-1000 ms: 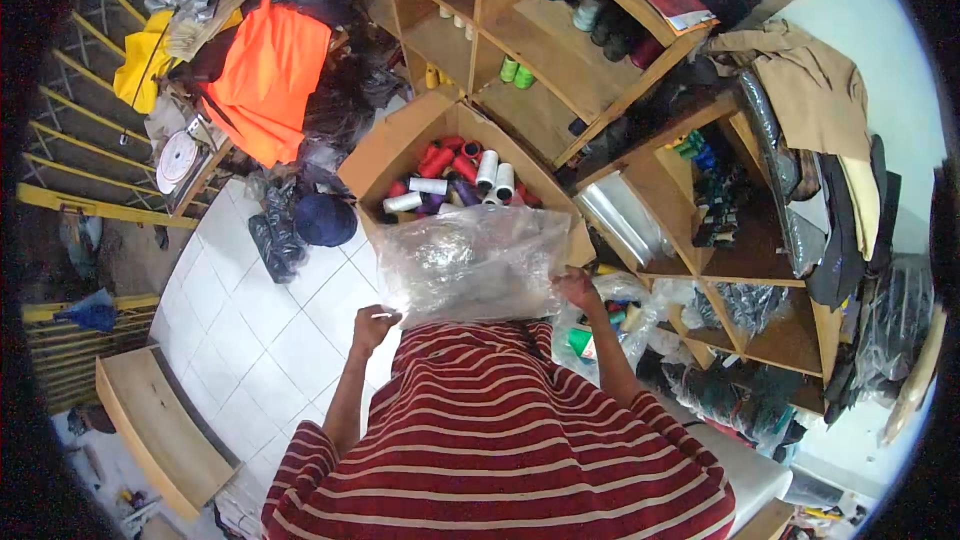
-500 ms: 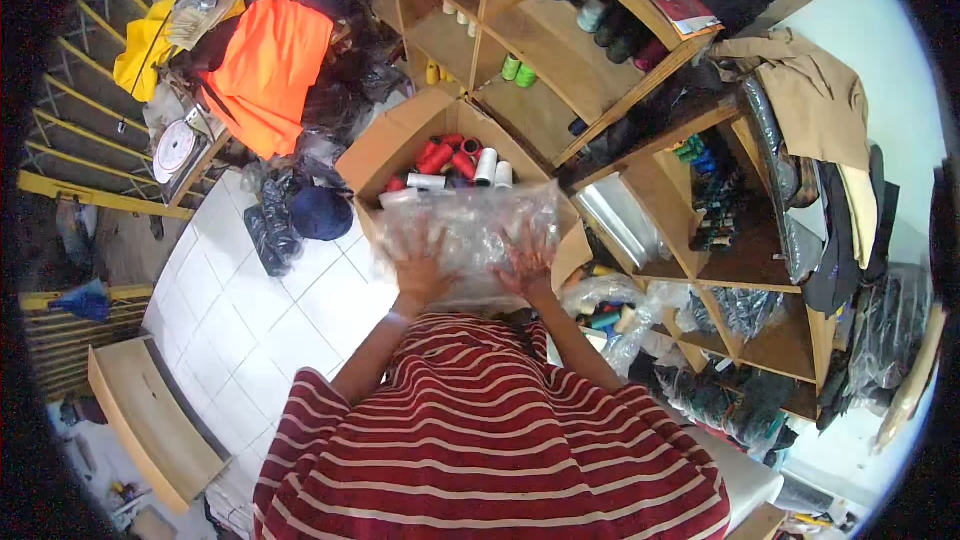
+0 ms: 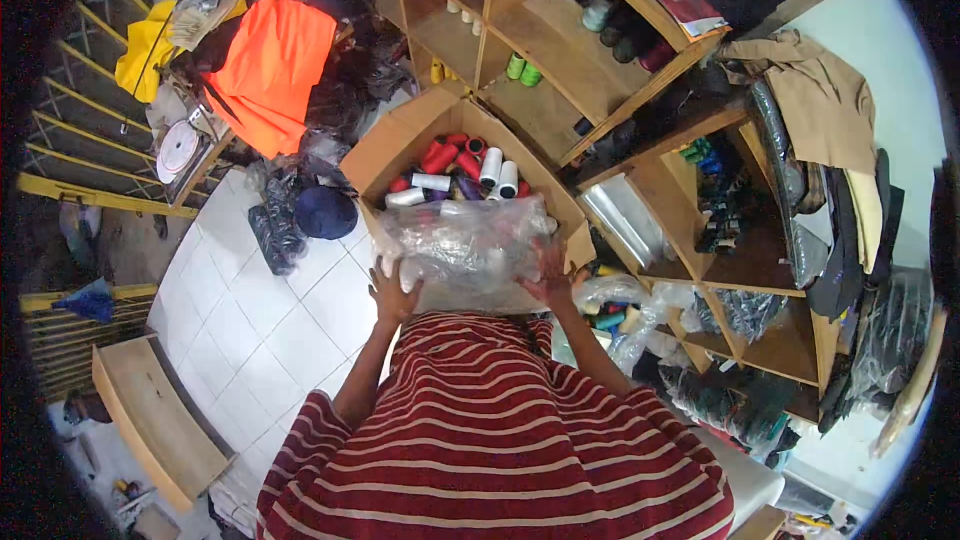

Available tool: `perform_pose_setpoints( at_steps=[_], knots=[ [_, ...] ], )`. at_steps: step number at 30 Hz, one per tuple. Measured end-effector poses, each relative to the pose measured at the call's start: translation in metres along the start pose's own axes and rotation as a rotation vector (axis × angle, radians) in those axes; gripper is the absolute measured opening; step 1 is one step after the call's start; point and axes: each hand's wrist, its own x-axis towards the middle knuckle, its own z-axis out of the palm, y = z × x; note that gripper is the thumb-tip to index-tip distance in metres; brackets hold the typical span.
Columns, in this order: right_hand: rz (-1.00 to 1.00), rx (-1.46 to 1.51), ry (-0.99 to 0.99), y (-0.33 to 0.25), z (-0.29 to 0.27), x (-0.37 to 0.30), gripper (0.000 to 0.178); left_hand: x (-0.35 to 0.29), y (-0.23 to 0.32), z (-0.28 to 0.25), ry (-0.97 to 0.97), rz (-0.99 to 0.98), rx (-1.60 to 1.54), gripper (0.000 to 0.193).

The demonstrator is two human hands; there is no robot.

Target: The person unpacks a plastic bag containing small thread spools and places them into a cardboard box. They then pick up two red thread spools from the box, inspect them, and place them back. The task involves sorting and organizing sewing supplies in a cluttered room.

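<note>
parting across clear plastic [image 3: 450, 240]: both hands [image 3: 395, 295] [image 3: 552, 275]

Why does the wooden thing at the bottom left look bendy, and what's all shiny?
Head view: the wooden piece near the rim looks curved, probably from the fisheye lens, and the corners go black; head view again: light glints off the clear plastic by both hands; also head view: spools in the shadowy right compartment are hard to make out.

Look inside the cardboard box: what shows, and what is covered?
The cardboard box shows red, white and purple spools toward its far side. Clear plastic covers the near part; what lies beneath cannot be made out clearly.
</note>
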Motion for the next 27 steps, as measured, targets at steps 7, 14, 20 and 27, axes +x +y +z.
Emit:
perform_pose_setpoints(
  at_steps=[7,14,20,27],
  knots=[
    [-0.169,0.031,0.322,-0.035,-0.032,0.004,0.085,0.03,-0.061,0.023,0.19,-0.28,-0.473,0.09],
    [-0.276,0.254,0.271,-0.063,-0.074,0.016,0.096,0.034,-0.05,-0.025,-0.269,-0.114,-0.836,0.038],
    [-0.437,0.153,0.149,-0.1,-0.132,0.022,0.138,0.041,0.08,-0.163,-0.298,0.313,-0.702,0.033],
    [-0.511,0.587,-0.234,-0.083,-0.159,0.079,0.14,0.05,0.153,-0.268,-0.598,0.63,-0.275,0.044]
  ],
)
